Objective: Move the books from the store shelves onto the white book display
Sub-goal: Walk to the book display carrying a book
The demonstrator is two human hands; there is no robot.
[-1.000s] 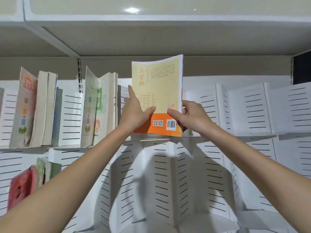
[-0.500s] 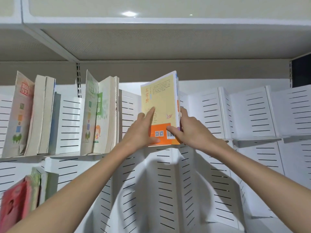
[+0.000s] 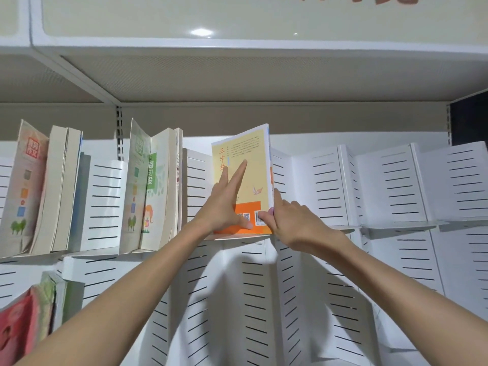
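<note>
I see both arms raised, extended forward. Left hand (image 3: 224, 207) flat, fingers straight. Right hand (image 3: 287, 220) pinching with thumb and fingers

A book (image 3: 250, 165) stands upright on the upper ledge (image 3: 340, 229) of the white display (image 3: 390, 260), its bottom edge resting on the ledge, between slotted dividers (image 3: 196, 186) to its left and right. The left hand (image 3: 224, 204) lies against the book's facing cover; the right hand (image 3: 287, 220) is at the book's lower right corner, touching its edge. Left of that slot, past a divider, two books (image 3: 155, 191) lean together on the same ledge, and further left another group of books (image 3: 42, 191) stands at the far left. Below these, on the lower ledge at the bottom left, more books (image 3: 29, 320) lean. A shelf (image 3: 237, 75) runs overhead above the display.
</note>
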